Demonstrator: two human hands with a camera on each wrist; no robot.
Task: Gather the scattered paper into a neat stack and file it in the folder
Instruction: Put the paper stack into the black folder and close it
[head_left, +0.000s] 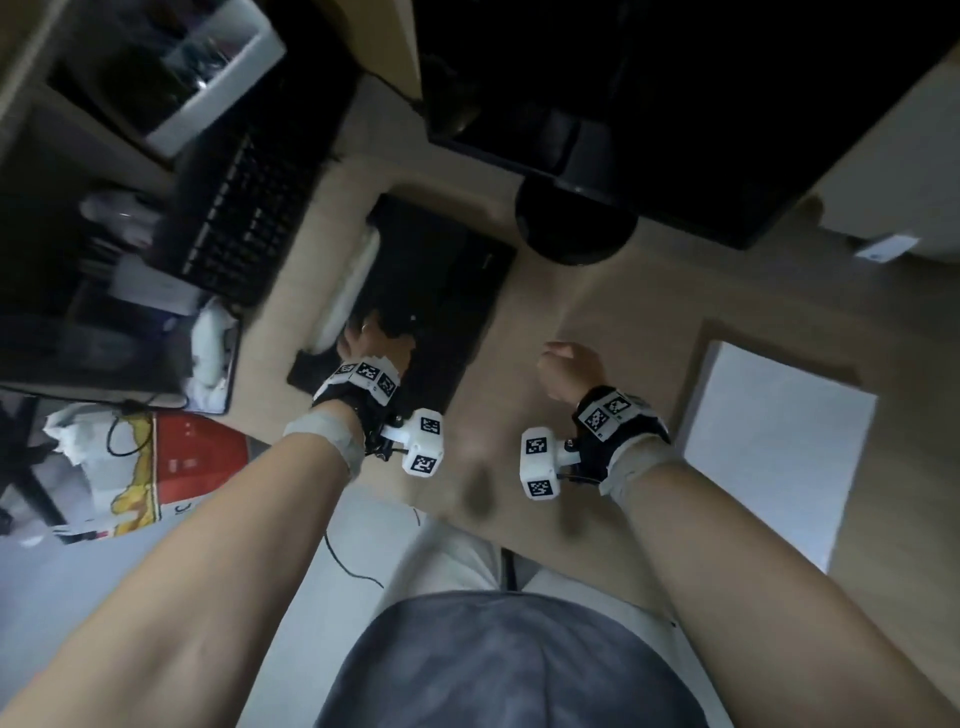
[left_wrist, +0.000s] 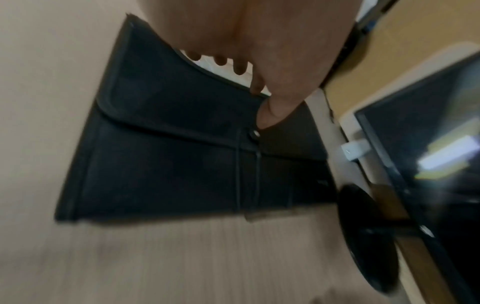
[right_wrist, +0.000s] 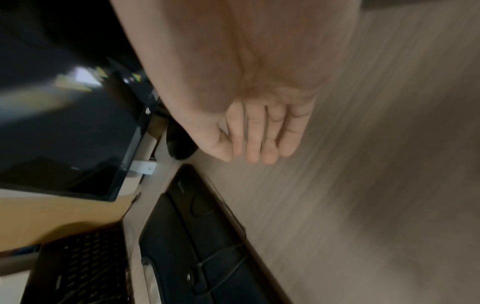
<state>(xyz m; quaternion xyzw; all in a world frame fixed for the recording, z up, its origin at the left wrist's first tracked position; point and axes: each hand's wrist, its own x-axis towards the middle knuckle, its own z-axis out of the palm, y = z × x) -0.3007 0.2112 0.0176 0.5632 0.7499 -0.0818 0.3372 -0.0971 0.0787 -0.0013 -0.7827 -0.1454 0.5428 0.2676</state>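
A black folder (head_left: 431, 280) with a cord and button closure (left_wrist: 255, 133) lies on the desk ahead of me. My left hand (head_left: 366, 332) grips the edge of its flap (left_wrist: 166, 82): the fingers curl over the rim and the thumb (left_wrist: 272, 111) presses on top near the button. Something white shows beyond that edge. A stack of white paper (head_left: 769, 447) lies on the desk to the right. My right hand (head_left: 566, 364) hovers over bare desk between folder and paper, holding nothing, its fingers (right_wrist: 259, 139) straight and together.
A dark monitor with a round black base (head_left: 576, 223) stands just behind the folder. A black keyboard (head_left: 244, 208) lies to the left, with a white bin (head_left: 208, 67) behind it. A red and yellow bag (head_left: 171, 467) and cables sit low on the left.
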